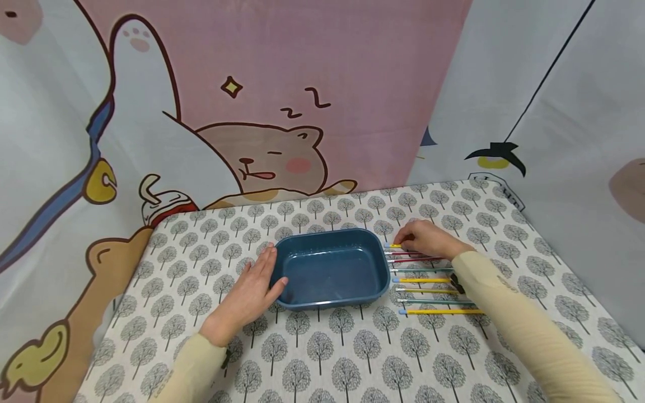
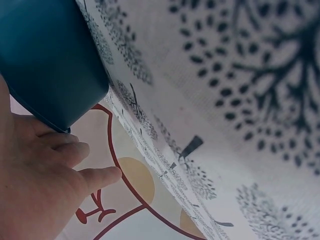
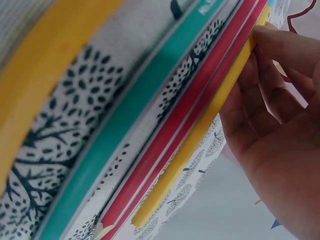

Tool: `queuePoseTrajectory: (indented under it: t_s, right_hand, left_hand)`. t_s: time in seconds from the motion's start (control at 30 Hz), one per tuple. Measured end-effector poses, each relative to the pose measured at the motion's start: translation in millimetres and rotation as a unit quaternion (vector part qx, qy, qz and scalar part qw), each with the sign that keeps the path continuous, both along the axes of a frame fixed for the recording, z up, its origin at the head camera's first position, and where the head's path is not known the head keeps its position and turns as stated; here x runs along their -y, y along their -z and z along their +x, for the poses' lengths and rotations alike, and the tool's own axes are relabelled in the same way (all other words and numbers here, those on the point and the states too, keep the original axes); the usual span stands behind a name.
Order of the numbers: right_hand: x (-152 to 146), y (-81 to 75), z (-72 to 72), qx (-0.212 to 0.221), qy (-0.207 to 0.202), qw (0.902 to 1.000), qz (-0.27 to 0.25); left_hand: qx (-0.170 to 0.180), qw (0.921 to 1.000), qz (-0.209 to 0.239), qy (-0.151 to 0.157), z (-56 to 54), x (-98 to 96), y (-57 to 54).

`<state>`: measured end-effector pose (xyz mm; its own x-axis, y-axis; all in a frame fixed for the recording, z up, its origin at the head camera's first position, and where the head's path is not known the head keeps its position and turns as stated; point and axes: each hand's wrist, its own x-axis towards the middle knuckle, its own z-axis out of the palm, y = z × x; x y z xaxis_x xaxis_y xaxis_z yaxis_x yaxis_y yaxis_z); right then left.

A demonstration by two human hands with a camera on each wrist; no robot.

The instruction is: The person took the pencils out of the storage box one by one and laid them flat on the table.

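A dark blue plastic tray (image 1: 327,274) stands on the cloth with nothing in it. My left hand (image 1: 252,288) rests on its left rim, fingers fairly straight; the left wrist view shows that hand (image 2: 45,170) against the tray's wall (image 2: 60,65). To the right of the tray, my right hand (image 1: 428,239) pinches the farthest yellow pencil (image 3: 200,127) between thumb and fingers near its blue-tipped end. Close beside that pencil lie two red pencils (image 3: 170,130) and a green pencil (image 3: 118,120).
Nearer me, more pencils lie in a row, among them a yellow pencil (image 1: 438,312) and a green pencil (image 1: 433,301); my right sleeve (image 1: 519,313) hides some of their ends. Tree-patterned cloth (image 1: 347,358) covers the table. Printed curtains (image 1: 383,67) hang behind and at the sides.
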<state>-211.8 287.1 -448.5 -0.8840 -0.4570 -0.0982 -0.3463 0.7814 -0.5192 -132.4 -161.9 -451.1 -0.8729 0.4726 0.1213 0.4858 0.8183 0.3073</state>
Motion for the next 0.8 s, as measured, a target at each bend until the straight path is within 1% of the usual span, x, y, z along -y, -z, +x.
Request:
queuePoseTrajectory:
  t_s: [0.23, 0.57, 0.67, 0.8]
  right_hand:
    - [1.0, -0.8, 0.3, 0.005, 0.003, 1.0, 0.0]
    - [1.0, 0.5, -0.4, 0.003, 0.015, 0.9999, 0.005]
    - [0.5, -0.3, -0.2, 0.001, 0.012, 0.9999, 0.003]
    - [-3.1, -2.4, 1.4, -0.002, 0.02, 0.9998, 0.003]
  left_hand:
    - [0.004, 1.0, -0.005, -0.001, 0.1, 1.3, 0.2]
    - [-0.001, 0.9999, -0.013, -0.004, 1.0, 0.6, -1.3]
    - [0.003, 0.9997, -0.022, -0.006, 1.1, 0.5, -3.1]
    - [0.011, 0.9991, -0.04, -0.004, 0.3, 0.5, -6.3]
